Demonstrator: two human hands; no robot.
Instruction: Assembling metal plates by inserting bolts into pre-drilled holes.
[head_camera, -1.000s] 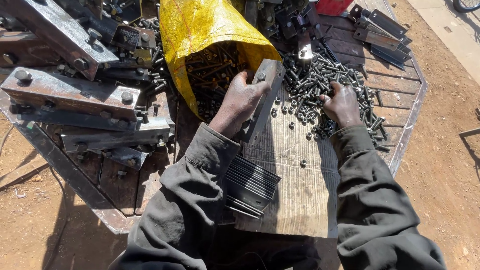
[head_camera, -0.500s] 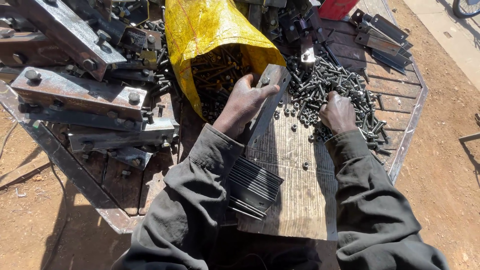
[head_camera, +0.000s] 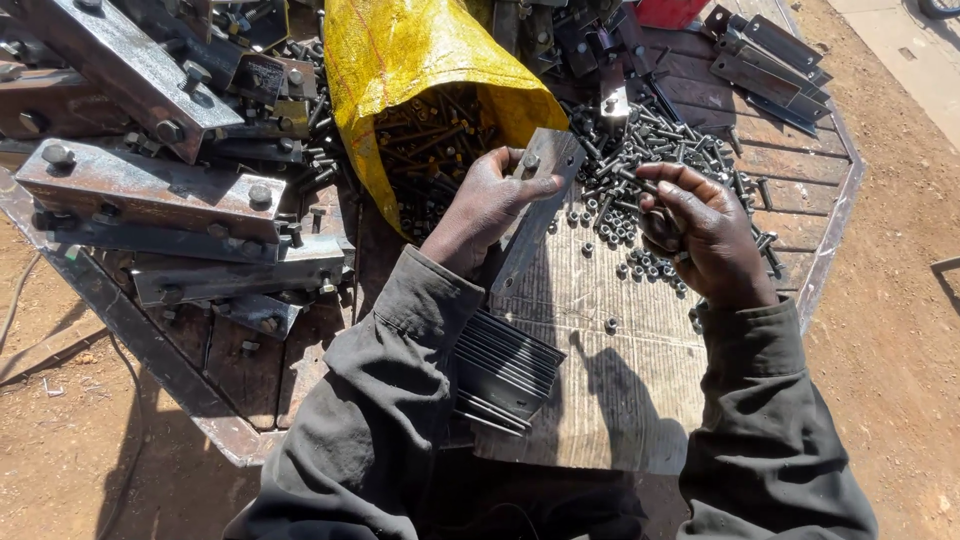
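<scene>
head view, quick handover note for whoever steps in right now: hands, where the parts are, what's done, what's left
Left hand: holds a flat metal plate upright, a bolt already seated in its top hole.
Right hand: pinches a bolt lifted from the loose bolt pile on the wooden board.
Yellow sack behind the plate lies open, holding more bolts. Stack of flat plates sits by the left sleeve. Bolted steel brackets are heaped at left.
Done: one bolt in the plate. Left: the plate's lower hole is empty; the stacked plates look unbolted.
</scene>
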